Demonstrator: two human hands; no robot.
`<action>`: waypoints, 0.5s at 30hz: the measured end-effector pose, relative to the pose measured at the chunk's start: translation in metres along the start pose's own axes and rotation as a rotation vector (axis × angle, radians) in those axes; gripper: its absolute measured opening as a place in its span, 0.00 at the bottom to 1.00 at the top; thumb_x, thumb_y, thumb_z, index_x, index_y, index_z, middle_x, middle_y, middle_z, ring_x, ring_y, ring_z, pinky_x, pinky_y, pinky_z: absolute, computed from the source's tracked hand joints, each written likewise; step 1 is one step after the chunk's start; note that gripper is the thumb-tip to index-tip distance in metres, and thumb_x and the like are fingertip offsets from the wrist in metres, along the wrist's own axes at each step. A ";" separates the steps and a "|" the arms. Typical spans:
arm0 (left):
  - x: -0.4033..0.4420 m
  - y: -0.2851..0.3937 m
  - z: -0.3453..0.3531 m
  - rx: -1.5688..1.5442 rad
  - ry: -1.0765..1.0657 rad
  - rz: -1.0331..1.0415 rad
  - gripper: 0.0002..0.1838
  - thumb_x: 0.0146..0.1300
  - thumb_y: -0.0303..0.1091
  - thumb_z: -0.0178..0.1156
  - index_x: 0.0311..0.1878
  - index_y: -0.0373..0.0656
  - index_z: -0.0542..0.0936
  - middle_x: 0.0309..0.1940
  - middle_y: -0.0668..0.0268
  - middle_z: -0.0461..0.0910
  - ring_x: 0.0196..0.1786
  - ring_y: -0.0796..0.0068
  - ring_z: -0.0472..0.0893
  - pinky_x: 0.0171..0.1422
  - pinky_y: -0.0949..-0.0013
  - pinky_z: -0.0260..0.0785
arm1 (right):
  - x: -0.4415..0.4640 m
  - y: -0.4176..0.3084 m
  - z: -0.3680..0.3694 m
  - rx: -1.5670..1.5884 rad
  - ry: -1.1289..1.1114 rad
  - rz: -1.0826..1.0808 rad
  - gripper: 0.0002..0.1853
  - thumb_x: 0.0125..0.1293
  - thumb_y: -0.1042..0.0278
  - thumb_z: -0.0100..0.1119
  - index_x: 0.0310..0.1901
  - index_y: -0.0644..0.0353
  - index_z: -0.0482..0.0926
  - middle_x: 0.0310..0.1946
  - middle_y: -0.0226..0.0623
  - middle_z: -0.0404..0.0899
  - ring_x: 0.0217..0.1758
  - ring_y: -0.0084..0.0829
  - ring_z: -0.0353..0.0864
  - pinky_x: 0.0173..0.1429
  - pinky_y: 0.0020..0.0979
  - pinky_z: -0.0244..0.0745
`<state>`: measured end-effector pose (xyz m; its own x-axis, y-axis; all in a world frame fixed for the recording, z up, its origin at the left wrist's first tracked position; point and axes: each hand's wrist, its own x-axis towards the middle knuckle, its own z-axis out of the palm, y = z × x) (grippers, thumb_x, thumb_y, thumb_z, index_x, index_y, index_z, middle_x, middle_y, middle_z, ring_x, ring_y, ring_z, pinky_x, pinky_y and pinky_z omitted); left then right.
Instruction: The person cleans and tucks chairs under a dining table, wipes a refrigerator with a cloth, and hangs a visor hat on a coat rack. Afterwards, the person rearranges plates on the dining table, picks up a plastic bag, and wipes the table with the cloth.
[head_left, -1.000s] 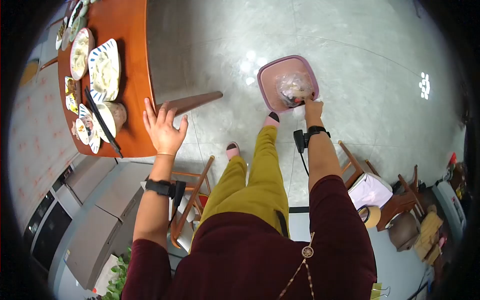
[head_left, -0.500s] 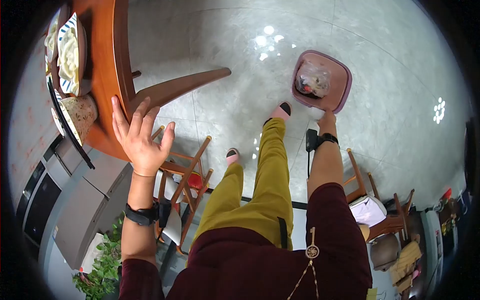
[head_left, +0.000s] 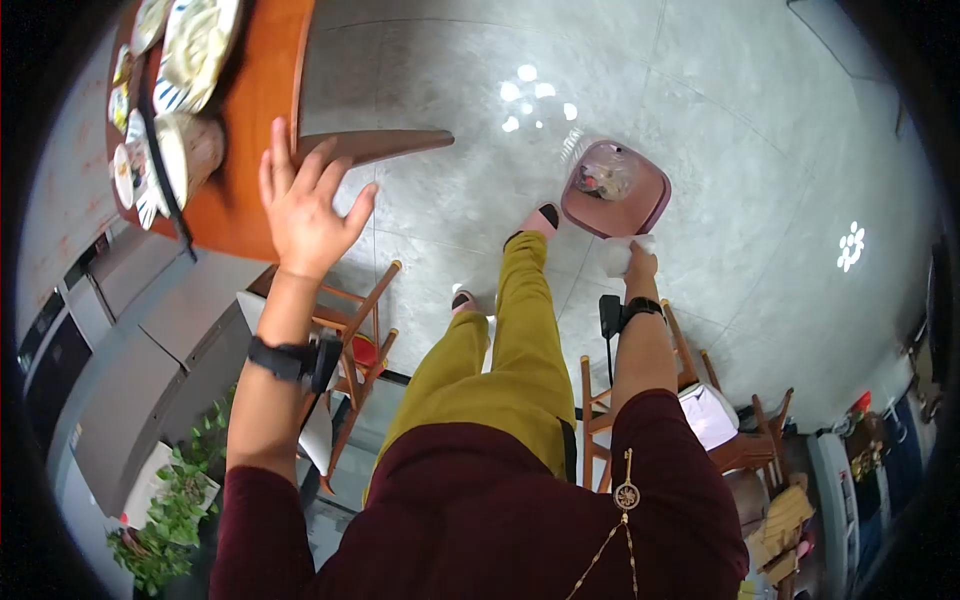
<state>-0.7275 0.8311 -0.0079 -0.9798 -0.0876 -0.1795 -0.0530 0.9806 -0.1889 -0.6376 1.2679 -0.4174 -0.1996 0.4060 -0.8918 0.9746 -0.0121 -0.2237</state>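
My left hand [head_left: 312, 215] is open, palm down, its fingers spread beside the corner of the wooden table [head_left: 255, 130]. It holds nothing. My right hand [head_left: 641, 265] has its fingers closed on a crumpled white tissue [head_left: 622, 256], just on my side of the pink-purple bin [head_left: 655, 200]. The bin stands on the floor with a clear plastic bag [head_left: 605, 180] in it; dark and red bits show through the bag. Part of the tissue is hidden by my fingers.
On the table stand an oblong dish of pale food [head_left: 198, 50], a floral bowl [head_left: 198, 150] and a dark stick-like thing [head_left: 165, 175]. A curved table leg [head_left: 390, 145] juts over the grey tiles. Wooden chairs [head_left: 365, 315] stand either side, with a leafy plant [head_left: 175, 510] lower left.
My right hand has drawn back from the bin's rim, and the white tissue in it shows more. The whole view has shifted, bringing more of the tabletop in. My left hand stays spread.
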 end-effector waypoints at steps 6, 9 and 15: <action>-0.048 -0.033 -0.045 -0.089 0.003 -0.012 0.16 0.49 0.49 0.63 0.36 0.50 0.82 0.50 0.67 0.76 0.73 0.54 0.50 0.70 0.47 0.44 | -0.138 -0.033 -0.012 -0.250 -0.277 -0.438 0.23 0.51 0.67 0.65 0.49 0.66 0.73 0.40 0.40 0.78 0.41 0.33 0.77 0.46 0.33 0.72; -0.086 -0.053 -0.064 -0.143 0.030 -0.015 0.17 0.49 0.51 0.63 0.37 0.50 0.82 0.54 0.66 0.74 0.73 0.55 0.49 0.72 0.47 0.43 | -0.214 -0.044 -0.017 -0.431 -0.450 -0.569 0.24 0.53 0.68 0.64 0.52 0.64 0.71 0.41 0.40 0.78 0.42 0.33 0.78 0.45 0.34 0.73; -0.189 -0.070 -0.088 -0.406 0.214 -0.067 0.16 0.51 0.47 0.62 0.39 0.48 0.83 0.61 0.62 0.68 0.72 0.58 0.52 0.72 0.48 0.44 | -0.330 -0.015 -0.011 -0.796 -0.575 -0.867 0.19 0.52 0.70 0.63 0.46 0.66 0.76 0.37 0.42 0.80 0.39 0.33 0.79 0.44 0.34 0.73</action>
<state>-0.5553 0.7944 0.1242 -0.9871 -0.1569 0.0313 -0.1471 0.9672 0.2073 -0.5849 1.1439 -0.1161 -0.6099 -0.4387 -0.6600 0.2619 0.6744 -0.6903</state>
